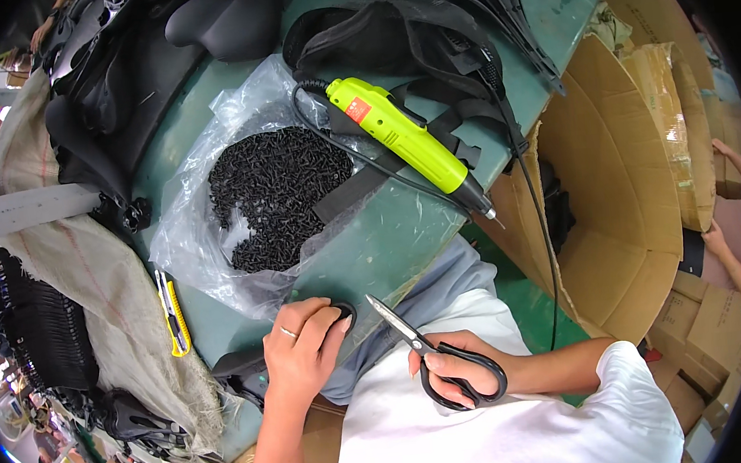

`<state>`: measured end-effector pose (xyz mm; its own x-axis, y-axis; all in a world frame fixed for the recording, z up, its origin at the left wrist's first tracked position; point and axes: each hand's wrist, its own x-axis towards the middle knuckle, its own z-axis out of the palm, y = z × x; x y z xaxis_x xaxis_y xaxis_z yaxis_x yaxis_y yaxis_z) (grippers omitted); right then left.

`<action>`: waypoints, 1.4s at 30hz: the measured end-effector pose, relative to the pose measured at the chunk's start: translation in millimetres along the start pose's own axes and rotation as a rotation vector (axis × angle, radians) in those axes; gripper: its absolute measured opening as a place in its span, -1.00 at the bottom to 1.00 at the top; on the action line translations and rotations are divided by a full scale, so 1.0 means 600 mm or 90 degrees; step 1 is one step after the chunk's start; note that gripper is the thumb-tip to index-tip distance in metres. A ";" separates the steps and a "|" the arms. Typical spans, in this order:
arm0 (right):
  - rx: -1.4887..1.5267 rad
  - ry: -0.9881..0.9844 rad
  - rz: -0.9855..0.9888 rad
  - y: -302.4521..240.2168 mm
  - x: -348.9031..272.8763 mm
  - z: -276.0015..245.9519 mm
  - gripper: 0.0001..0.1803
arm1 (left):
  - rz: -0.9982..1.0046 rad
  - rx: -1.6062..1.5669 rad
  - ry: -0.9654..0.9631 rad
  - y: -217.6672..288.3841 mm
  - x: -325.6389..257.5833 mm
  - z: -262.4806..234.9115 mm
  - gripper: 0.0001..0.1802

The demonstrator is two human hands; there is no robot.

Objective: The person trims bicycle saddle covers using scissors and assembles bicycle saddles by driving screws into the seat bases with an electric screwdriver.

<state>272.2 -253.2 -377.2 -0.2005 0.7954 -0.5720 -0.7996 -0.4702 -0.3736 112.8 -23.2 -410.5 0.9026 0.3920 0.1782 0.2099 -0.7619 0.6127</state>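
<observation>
**Hands at the table's near edge**

Left hand (300, 348) pinches a small black part (343, 310) on the green table (405, 229) edge. Right hand (458, 374), fingers through the handles, grips scissors (423, 345), blades nearly closed, over the lap, beside an open cardboard box (621, 203).

You are at a green table (405, 229) whose top runs from the near edge to the far right corner. A pale woven sack cloth (105, 287) drapes over its left edge. To your right, an open cardboard box (619, 186) stands against the table's right edge, with smaller cartons (701, 336) stacked on the floor beyond it. Bright daylight enters at far left.
</observation>
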 end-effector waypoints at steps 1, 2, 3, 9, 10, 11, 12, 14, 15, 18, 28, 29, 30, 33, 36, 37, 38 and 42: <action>-0.001 0.005 0.004 -0.001 0.001 0.001 -0.52 | 0.012 -0.013 0.021 -0.004 0.000 0.003 -0.72; 0.000 0.004 0.002 0.000 0.003 0.001 -0.52 | 0.014 -0.012 0.020 -0.007 -0.001 0.004 -0.72; -0.008 0.001 0.010 0.000 0.005 0.000 -0.52 | 0.032 -0.011 0.032 -0.009 -0.002 0.004 -0.72; -0.038 -0.065 0.084 -0.009 0.013 0.002 -0.57 | 0.047 0.032 0.026 -0.009 -0.015 0.011 -0.71; -0.044 -0.067 0.096 -0.009 0.015 0.004 -0.57 | 0.034 0.040 0.017 -0.008 -0.015 0.011 -0.70; -0.051 -0.070 0.109 -0.009 0.018 0.006 -0.56 | 0.033 0.039 0.015 -0.007 -0.015 0.010 -0.70; -0.057 -0.072 0.093 -0.003 0.023 0.005 -0.56 | 0.018 0.038 0.012 -0.007 -0.016 0.010 -0.70; -0.051 -0.074 0.094 -0.001 0.028 0.002 -0.54 | 0.005 0.036 0.008 -0.005 -0.016 0.010 -0.69; -0.047 -0.076 0.096 -0.001 0.031 0.002 -0.53 | -0.007 0.036 0.006 -0.005 -0.018 0.010 -0.70; -0.055 -0.075 0.115 -0.004 0.038 -0.003 -0.50 | -0.022 0.039 0.002 -0.006 -0.021 0.012 -0.70; 0.083 -0.002 0.178 0.008 0.048 0.006 -0.44 | 0.003 0.093 -0.014 -0.022 -0.029 0.015 -0.86; 0.072 -0.033 0.164 0.011 0.060 0.007 -0.44 | -0.025 0.055 0.012 -0.043 -0.068 0.017 -0.84; 0.064 -0.080 0.120 0.021 0.065 0.000 -0.49 | -0.017 -0.020 0.057 -0.083 -0.098 0.025 -0.86; 0.073 -0.084 0.082 0.002 0.054 -0.002 -0.54 | 0.031 -0.042 0.026 -0.028 -0.028 0.022 -0.83; 0.041 -0.028 0.062 0.006 0.045 -0.005 -0.53 | 0.016 0.015 -0.025 0.016 -0.002 -0.010 -0.85; 0.042 -0.037 0.045 0.007 0.039 -0.005 -0.53 | 0.003 0.010 -0.012 0.032 0.006 -0.010 -0.89; 0.044 -0.044 0.048 0.014 0.042 -0.010 -0.53 | 0.006 0.011 -0.012 0.035 0.005 -0.012 -0.89; 0.014 -0.057 0.050 0.006 0.036 -0.012 -0.53 | -0.016 0.008 0.004 0.043 0.006 -0.016 -0.89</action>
<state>269.2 -240.5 -396.3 -0.3122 0.7878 -0.5310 -0.7912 -0.5250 -0.3137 117.9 -36.7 -386.8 0.8944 0.4144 0.1684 0.2372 -0.7586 0.6068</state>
